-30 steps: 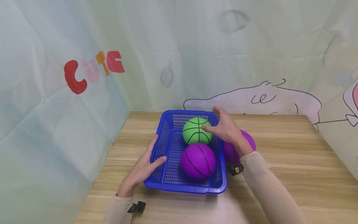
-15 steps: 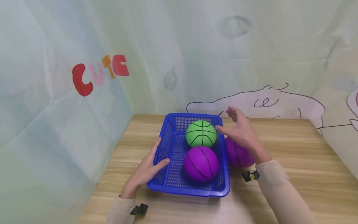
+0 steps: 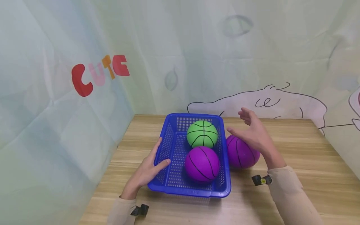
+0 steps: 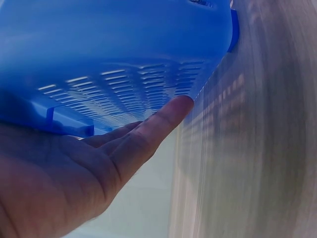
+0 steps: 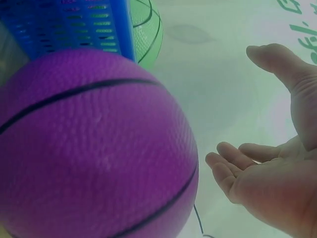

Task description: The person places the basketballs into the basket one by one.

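Note:
A blue plastic basket (image 3: 191, 191) stands on the table. Inside, along its right side, sit a green basketball (image 3: 202, 134) and, nearer, a purple basketball (image 3: 202, 164). My left hand (image 3: 144, 170) holds the basket's left rim, thumb over the inside; in the left wrist view its fingers lie along the slotted outer wall. A second purple basketball (image 3: 242, 153) rests on the table just right of the basket. Above and behind that ball is my right hand (image 3: 256, 134), thumb and fingers spread, holding nothing. The right wrist view shows a gap between fingers and ball.
The wood-grain table (image 3: 298, 156) extends to the right of the loose ball. A printed cloth backdrop (image 3: 157, 62) rises behind the table and along its left side. Small black cameras (image 3: 140, 210) sit at both wrists.
My right hand has drawn away from the green ball, out over the basket's right rim to above the loose purple ball. The left hand stays on the basket. The view has shifted slightly.

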Demonstrator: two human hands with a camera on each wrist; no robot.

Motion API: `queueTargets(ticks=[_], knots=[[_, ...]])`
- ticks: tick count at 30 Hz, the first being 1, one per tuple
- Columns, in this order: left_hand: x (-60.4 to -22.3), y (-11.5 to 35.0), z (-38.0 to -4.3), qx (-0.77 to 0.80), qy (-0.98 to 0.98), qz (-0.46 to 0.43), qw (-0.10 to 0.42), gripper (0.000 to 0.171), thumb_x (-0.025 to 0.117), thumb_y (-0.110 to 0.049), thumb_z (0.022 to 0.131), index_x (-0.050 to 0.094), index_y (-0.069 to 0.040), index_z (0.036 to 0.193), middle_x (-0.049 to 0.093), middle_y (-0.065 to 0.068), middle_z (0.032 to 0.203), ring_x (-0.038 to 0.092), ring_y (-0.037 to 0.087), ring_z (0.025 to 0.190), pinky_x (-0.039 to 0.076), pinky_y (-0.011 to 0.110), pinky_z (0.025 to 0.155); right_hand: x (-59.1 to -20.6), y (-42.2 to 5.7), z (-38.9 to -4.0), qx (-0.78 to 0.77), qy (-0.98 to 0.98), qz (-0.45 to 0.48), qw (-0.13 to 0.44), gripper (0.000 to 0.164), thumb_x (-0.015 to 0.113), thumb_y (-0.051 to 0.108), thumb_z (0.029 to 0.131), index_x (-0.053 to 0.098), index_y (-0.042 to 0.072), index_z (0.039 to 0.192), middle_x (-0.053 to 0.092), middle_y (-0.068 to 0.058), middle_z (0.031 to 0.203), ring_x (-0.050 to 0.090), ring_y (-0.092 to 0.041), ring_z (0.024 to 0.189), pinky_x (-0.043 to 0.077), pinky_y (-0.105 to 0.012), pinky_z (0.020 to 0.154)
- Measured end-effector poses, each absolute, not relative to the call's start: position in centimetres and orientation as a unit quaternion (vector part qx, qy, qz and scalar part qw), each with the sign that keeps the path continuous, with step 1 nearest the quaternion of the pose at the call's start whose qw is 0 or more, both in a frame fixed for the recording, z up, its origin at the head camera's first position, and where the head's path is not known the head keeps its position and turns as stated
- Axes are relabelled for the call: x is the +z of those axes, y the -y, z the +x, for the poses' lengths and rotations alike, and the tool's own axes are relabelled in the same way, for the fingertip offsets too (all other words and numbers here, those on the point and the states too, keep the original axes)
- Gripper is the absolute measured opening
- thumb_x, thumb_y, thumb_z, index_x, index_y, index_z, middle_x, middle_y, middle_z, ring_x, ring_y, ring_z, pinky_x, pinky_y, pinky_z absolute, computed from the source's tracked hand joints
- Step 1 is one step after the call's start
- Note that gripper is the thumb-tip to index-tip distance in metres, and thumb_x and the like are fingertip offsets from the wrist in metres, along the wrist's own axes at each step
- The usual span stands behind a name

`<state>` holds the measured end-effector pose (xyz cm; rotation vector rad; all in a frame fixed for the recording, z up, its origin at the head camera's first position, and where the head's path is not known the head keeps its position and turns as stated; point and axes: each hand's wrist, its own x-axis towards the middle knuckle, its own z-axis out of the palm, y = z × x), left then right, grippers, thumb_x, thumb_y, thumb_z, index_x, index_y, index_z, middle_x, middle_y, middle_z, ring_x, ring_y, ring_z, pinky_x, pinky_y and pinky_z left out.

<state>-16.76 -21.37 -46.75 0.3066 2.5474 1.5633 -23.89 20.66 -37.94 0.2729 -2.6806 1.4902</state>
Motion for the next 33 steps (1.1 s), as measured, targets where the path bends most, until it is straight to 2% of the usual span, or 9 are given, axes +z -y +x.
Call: queueTargets(ticks=[15,23,30,33], knots=[[-46.6,21.6,-16.4,0.514,-0.849,0.1,0.069,0.097,0.068,-0.046,0.11,0.005,-0.027,0.181,0.013,0.013,0.187,0.024,0.046,0.168,0.017,0.07,0.133,-39.8,-23.7,-23.0,0.489,0.868,0.079,0.015,0.115,0.089,0.041,0.097,0.016,0.006,0.178,0.037,-0.027,0.176,0.034,-0.053,0.162,0.032,-0.071,0.13],[-46.7,21.4,-16.4,0.513,-0.849,0.097,0.075,0.098,0.068,-0.046,0.11,0.005,-0.026,0.181,0.014,0.014,0.187,0.031,0.048,0.165,0.019,0.072,0.133,-41.6,-25.2,-22.4,0.488,0.869,0.074,-0.009,0.111,0.088,0.039,0.098,0.019,0.006,0.178,0.034,-0.028,0.177,0.032,-0.057,0.161,0.033,-0.074,0.128],[-46.5,21.3,-16.8,0.512,-0.85,0.104,0.066,0.097,0.067,-0.046,0.11,0.004,-0.026,0.181,0.012,0.013,0.187,0.025,0.046,0.168,0.017,0.071,0.133,-42.4,-26.0,-21.8,0.496,0.864,0.079,-0.021,0.11,0.088,0.04,0.098,0.02,0.004,0.177,0.033,-0.028,0.177,0.031,-0.057,0.161,0.032,-0.075,0.127],[-46.5,21.4,-16.8,0.513,-0.85,0.102,0.068,0.097,0.067,-0.046,0.111,0.004,-0.027,0.181,0.012,0.013,0.187,0.026,0.046,0.168,0.017,0.071,0.133,-42.9,-26.2,-21.6,0.498,0.863,0.079,-0.033,0.109,0.088,0.04,0.098,0.022,0.002,0.176,0.033,-0.03,0.177,0.032,-0.057,0.161,0.033,-0.075,0.127]])
